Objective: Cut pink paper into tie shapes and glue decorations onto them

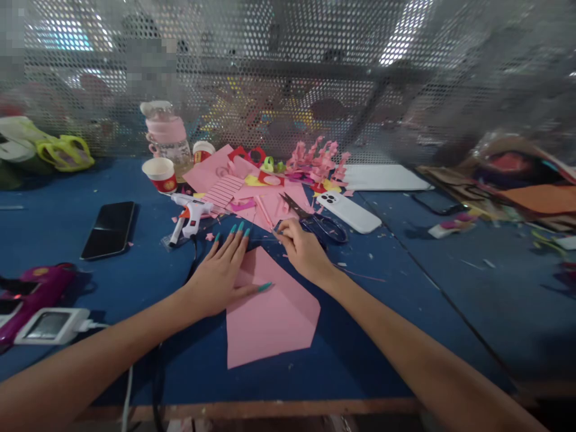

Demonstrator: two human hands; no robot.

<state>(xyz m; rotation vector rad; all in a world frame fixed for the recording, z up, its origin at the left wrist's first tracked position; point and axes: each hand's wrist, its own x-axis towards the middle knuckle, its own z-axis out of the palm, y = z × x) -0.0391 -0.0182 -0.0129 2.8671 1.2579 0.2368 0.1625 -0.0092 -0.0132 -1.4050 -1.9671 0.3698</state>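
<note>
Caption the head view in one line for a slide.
Left hand flat on folded pink paper, right hand pinching its top corner beside scissors on blue table.

A craft workbench in a shared workshop is shown. A blue table (pixel 405 282) is strewn with paper scraps, and cut pink paper shapes (pixel 315 159), a glue gun (pixel 191 216) and scissors (pixel 315 222) are laid out. The bench is closed off at the back by a perforated metal screen (pixel 315 78), behind which further cluttered workplaces can be made out.
</note>
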